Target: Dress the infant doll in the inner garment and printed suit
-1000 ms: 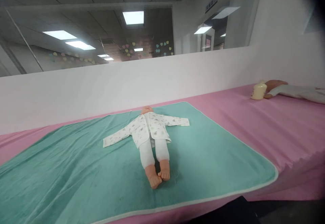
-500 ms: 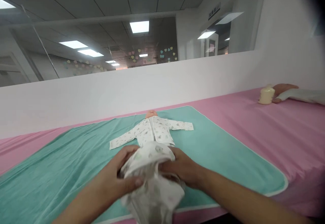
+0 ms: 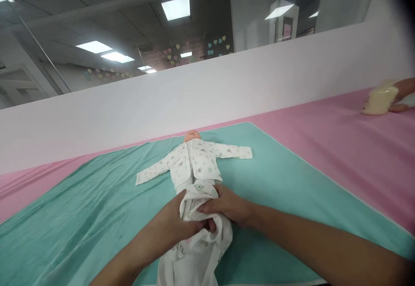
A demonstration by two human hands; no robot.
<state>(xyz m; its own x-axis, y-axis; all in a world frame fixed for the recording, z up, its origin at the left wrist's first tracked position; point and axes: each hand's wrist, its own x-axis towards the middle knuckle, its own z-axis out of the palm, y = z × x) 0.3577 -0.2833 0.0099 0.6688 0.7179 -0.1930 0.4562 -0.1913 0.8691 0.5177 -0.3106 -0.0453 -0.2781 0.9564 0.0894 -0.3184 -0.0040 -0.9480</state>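
Note:
A baby doll (image 3: 192, 136) lies on its back on a teal mat (image 3: 275, 199), wearing a white printed jacket (image 3: 204, 160) with both sleeves spread wide. Below the jacket's hem, white printed baby pants (image 3: 194, 255) are bunched up toward me. My left hand (image 3: 181, 216) grips the pants' gathered edge from the left, thumb pointing inward over the cloth. From the right, my right hand (image 3: 223, 206) pinches the same bunched cloth, its thumb on the rolled fabric. The doll's legs are hidden by the cloth and my hands.
The mat lies on a pink sheet (image 3: 317, 126). A pale yellow bottle (image 3: 379, 100) stands at the far right, with part of another doll (image 3: 405, 88) beside it. A white wall (image 3: 155, 104) with a window above it runs along the back.
My hands have drawn closer together on the bunched pants, nearer the doll's lower body. The view has tilted down, bringing the bottle nearer the right edge.

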